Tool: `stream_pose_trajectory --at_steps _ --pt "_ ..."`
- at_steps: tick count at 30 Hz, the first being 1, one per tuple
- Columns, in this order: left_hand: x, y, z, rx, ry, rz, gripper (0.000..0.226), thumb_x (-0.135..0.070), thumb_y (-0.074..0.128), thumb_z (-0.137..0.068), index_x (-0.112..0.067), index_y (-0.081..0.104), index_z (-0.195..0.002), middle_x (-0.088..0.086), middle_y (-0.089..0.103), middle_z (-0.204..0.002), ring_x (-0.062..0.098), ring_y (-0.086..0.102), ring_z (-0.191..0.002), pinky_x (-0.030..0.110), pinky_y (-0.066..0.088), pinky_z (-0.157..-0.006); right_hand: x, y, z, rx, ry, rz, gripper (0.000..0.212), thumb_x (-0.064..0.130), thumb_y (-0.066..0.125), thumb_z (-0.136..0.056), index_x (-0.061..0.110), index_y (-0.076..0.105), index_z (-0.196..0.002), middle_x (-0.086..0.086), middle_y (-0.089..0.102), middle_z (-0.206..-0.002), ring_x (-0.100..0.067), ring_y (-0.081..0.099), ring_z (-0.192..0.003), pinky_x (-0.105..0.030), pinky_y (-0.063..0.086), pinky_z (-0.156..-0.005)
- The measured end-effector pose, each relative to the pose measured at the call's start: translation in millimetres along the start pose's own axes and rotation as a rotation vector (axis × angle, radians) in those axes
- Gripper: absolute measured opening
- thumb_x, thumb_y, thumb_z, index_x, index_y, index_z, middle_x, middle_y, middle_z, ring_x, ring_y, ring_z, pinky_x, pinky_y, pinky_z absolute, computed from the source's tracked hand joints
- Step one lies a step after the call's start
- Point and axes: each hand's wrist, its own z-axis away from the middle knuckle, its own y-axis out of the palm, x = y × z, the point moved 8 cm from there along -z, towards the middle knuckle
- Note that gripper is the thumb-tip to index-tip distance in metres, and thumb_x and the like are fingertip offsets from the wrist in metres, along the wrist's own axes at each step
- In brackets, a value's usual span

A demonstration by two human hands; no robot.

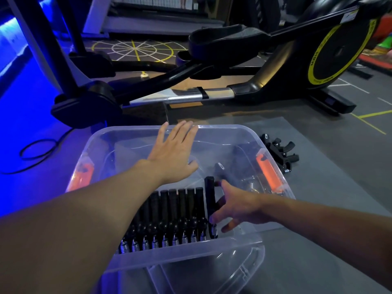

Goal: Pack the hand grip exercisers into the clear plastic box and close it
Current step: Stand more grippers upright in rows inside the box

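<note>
Looking into the clear plastic box (127, 130), what was found there?

A row of black hand grip exercisers (176, 211) was seen in the near part of the box. The handles were pointed toward the far side and the metal springs toward the near wall. The box was open on top.

How were the hands held?

The left hand (172, 149) was stretched flat over the far half of the box. Its fingers were straight and spread, and nothing was held in it. Its fingertips were seen close to the far rim. The right hand (232, 206) was curled round a single exerciser (210, 200) at the right end of the row. This one was gripped between thumb and fingers and was raised higher than the others.

Was something seen outside the box?

A small pile of exercisers (280, 150) was seen on the grey mat (318, 187), just beside the right wall of the box. An orange latch (267, 172) was seen on the right wall and a second one on the left wall. Behind the box an elliptical trainer (331, 54) was seen, and to the left of the box a black cable (38, 149) was curled on the floor.
</note>
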Motion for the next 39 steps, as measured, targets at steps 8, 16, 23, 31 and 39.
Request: stream_pose_trajectory --at_steps 8,16,23,31,39 --pt "6 0 4 -0.034 0.022 0.012 0.095 -0.058 0.055 -0.087 -0.018 0.002 -0.155 0.007 0.000 -0.163 0.021 -0.005 -0.151 0.046 -0.005 -0.121 -8 10 -7 0.057 0.072 0.020 0.079 -0.007 0.073 -0.079 0.031 0.029 -0.132 -0.004 0.069 -0.083 -0.024 0.065 -0.090 -0.059 0.054 -0.087" --pt "9 2 2 -0.031 0.011 0.010 0.096 -0.060 0.055 -0.087 -0.019 0.002 -0.155 0.009 0.004 -0.162 0.024 -0.004 -0.150 0.042 -0.006 -0.122 -11 10 -12 0.078 0.092 0.021 0.091 -0.005 0.075 -0.079 0.030 0.020 -0.141 -0.007 0.068 -0.087 -0.026 0.065 -0.091 -0.060 0.052 -0.090" --pt "9 2 3 -0.023 0.009 0.011 0.095 -0.059 0.055 -0.087 -0.020 0.001 -0.155 0.008 0.003 -0.162 0.023 -0.004 -0.150 0.042 -0.006 -0.122 -12 10 -13 0.079 0.062 0.075 0.091 -0.008 0.073 -0.079 0.031 0.018 -0.141 -0.010 0.069 -0.091 -0.026 0.066 -0.090 -0.051 0.054 -0.091" --pt "9 3 2 -0.018 0.007 0.006 0.095 -0.060 0.054 -0.088 -0.020 0.000 -0.155 0.007 0.002 -0.162 0.023 -0.005 -0.150 0.042 -0.007 -0.122 -16 7 -15 0.070 0.079 0.137 0.096 -0.003 0.076 -0.078 0.029 0.015 -0.145 -0.011 0.070 -0.094 -0.021 0.067 -0.080 -0.041 0.056 -0.081" --pt "9 2 1 -0.020 0.002 0.006 0.094 -0.059 0.054 -0.088 -0.020 0.002 -0.155 0.007 0.004 -0.162 0.023 -0.004 -0.150 0.043 -0.006 -0.121 -5 6 -14 0.016 0.009 0.155 0.115 -0.004 0.079 -0.074 0.039 0.004 -0.150 0.004 0.056 -0.111 -0.016 0.066 -0.088 -0.035 0.056 -0.080"
